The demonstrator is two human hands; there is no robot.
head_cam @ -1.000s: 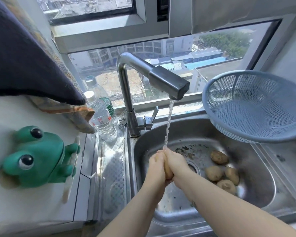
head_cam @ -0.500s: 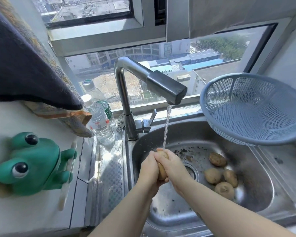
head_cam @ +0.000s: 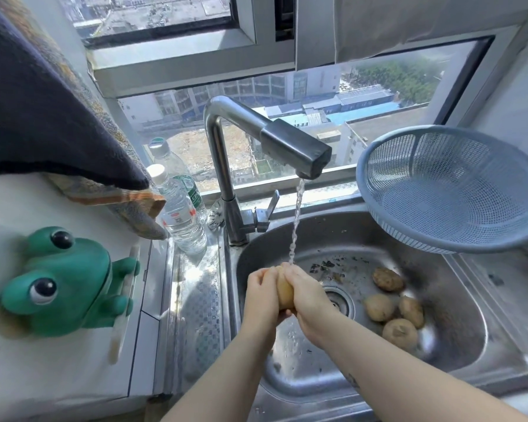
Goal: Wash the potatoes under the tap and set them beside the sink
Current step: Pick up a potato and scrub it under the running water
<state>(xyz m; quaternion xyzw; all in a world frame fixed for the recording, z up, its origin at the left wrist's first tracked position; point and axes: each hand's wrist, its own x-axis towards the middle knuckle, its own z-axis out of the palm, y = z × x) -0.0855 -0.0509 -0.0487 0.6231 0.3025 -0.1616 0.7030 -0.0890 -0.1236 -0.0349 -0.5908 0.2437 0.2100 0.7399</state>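
Water runs from the steel tap [head_cam: 296, 150] onto a yellowish potato [head_cam: 284, 292] held over the steel sink [head_cam: 467, 339]. My left hand [head_cam: 261, 296] and my right hand [head_cam: 310, 300] clasp that potato from both sides, so only a strip of it shows between them. Several brown, dirty potatoes lie on the sink bottom at the right, among them one at the back [head_cam: 387, 279] and one at the front [head_cam: 400, 333]. Bits of dirt lie near the drain [head_cam: 337, 300].
A blue plastic colander [head_cam: 451, 190] leans at the sink's back right corner. Two water bottles [head_cam: 180, 214] stand left of the tap on the steel drainboard [head_cam: 195, 300]. A green frog figure [head_cam: 64, 278] sits on the white counter at the left, below hanging cloths [head_cam: 43, 102].
Both hands stay under the stream with the potato between them and have shifted slightly around it. The potatoes in the sink have not moved.
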